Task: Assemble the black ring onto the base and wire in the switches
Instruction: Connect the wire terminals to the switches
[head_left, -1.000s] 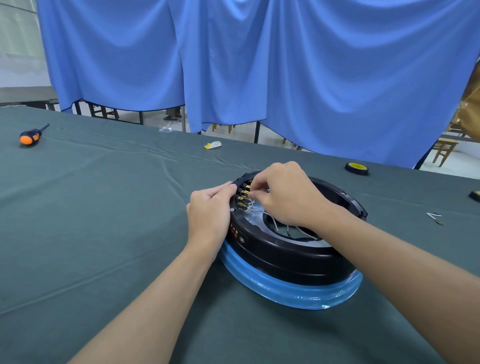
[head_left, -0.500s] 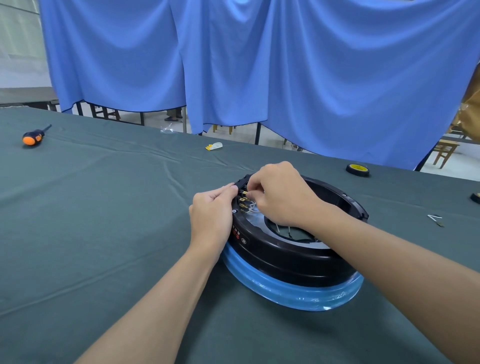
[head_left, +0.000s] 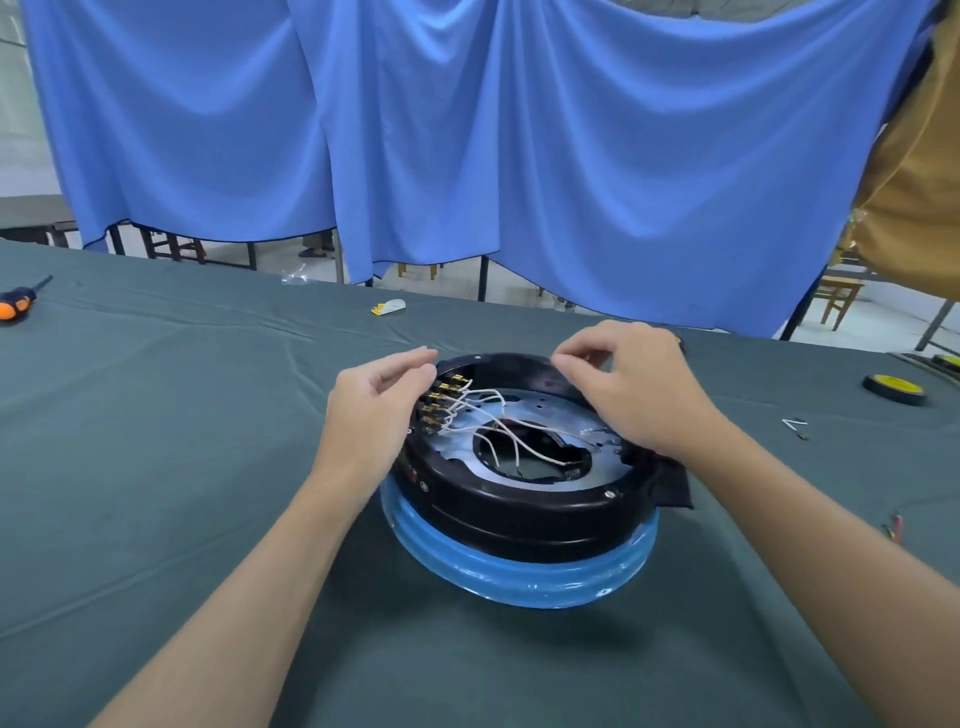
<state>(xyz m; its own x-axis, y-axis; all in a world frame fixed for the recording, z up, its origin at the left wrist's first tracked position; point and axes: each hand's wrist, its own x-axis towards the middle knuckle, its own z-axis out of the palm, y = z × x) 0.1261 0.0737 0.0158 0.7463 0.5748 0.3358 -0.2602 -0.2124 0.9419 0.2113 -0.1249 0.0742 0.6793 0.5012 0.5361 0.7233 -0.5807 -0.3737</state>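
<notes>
A black ring (head_left: 519, 512) sits on a blue film-wrapped base (head_left: 519, 577) on the green cloth. Inside the ring lies a metal plate (head_left: 576, 423) with a centre hole. Several white wires (head_left: 493, 418) run from the hole to brass switch terminals (head_left: 441, 400) on the ring's left inner wall. My left hand (head_left: 379, 400) hovers just left of the terminals, fingers loosely curled, holding nothing. My right hand (head_left: 628, 389) hangs over the ring's far right rim, thumb and forefinger close together, with nothing seen between them.
An orange-handled screwdriver (head_left: 15, 304) lies at the far left. A small yellow-white part (head_left: 389, 307) lies behind the ring. A black-and-yellow wheel (head_left: 893, 388) and small metal bits (head_left: 795, 426) lie to the right. A blue curtain (head_left: 467, 130) hangs behind the table.
Both hands have come off the terminals and moved apart: the right hand to the far right rim, the left slightly left. The wires and terminals are now uncovered.
</notes>
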